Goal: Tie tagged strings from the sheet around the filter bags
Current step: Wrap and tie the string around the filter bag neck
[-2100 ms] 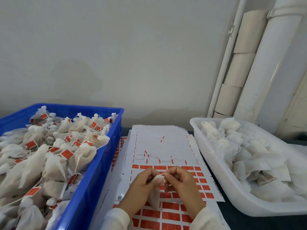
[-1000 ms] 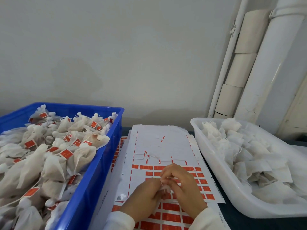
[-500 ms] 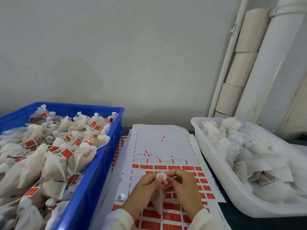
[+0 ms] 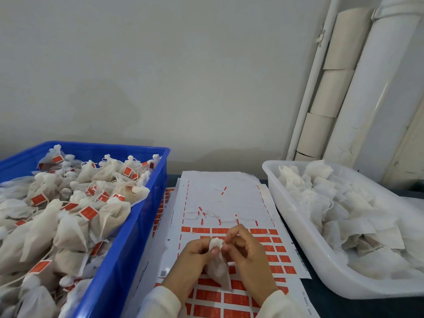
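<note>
Two hands meet over the sheet, and we see them working one filter bag between them. Our left hand pinches the gathered neck of the bag between thumb and fingers, with the puffed top poking out above the grip and the filled body hanging below, its bottom corner reaching down over the red tags still on the sheet. Our right hand sits just beside it, fingers curled in toward the neck; it seems to pinch a thin string there, though the string is too fine and blurred for us to be sure.

Beyond the fingertips, the far part of the sheet is mostly stripped, with a few loose strings and narrow red slivers lying on it. To the left of the left hand stands a blue crate heaped with tied bags carrying red tags. To the right of the right hand, a white tub holds a pile of untied bags. White sleeves cover both wrists.
</note>
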Motion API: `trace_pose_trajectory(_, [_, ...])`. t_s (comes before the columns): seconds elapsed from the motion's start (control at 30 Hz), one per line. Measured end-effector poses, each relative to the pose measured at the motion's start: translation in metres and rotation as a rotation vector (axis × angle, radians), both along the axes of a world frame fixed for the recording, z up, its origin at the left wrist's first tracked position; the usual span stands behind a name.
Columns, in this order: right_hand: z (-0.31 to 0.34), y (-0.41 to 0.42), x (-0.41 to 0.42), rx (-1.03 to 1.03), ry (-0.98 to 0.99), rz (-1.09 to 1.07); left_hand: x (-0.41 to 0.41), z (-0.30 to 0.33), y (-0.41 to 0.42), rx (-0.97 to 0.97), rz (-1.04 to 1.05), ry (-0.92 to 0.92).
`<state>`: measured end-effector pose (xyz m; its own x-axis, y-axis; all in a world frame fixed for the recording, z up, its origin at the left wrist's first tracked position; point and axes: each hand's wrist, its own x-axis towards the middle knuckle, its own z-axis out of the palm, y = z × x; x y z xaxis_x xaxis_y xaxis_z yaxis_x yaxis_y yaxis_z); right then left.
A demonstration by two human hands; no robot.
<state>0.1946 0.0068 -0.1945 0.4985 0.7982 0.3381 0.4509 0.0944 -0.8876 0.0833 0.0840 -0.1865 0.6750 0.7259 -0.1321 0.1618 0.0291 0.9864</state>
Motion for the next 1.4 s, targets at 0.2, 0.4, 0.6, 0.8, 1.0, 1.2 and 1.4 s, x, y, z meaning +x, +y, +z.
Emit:
trace_pose_trajectory(0.2, [0.004,-0.004,0.009,-0.068,-0.07,0.074,-0.001,0.0,0.001,-0.002,0.014,0.014])
trace_pose_trajectory(0.4, [0.005,-0.005,0.011,-0.081,0.033,0.096,-0.001,-0.001,0.002,0.017,0.05,-0.01])
trace_pose_trajectory(0.6, [0.003,-0.002,0.007,-0.118,0.0,0.068,-0.001,-0.002,0.004,0.008,0.071,-0.003])
trace_pose_trajectory(0.8, [0.001,0.0,0.008,-0.149,0.118,0.012,-0.002,-0.005,0.004,0.064,0.075,0.009])
trace_pose_trajectory(1.0, [0.0,0.001,0.006,-0.175,0.222,-0.076,0.0,-0.005,0.004,0.101,0.098,0.02])
trace_pose_trajectory(1.2, [0.002,0.001,0.004,-0.195,0.243,-0.12,0.003,-0.004,0.003,0.084,0.159,0.034])
trace_pose_trajectory(1.4, [0.002,0.0,0.003,-0.186,0.35,-0.087,0.004,-0.004,0.004,0.066,0.197,0.026])
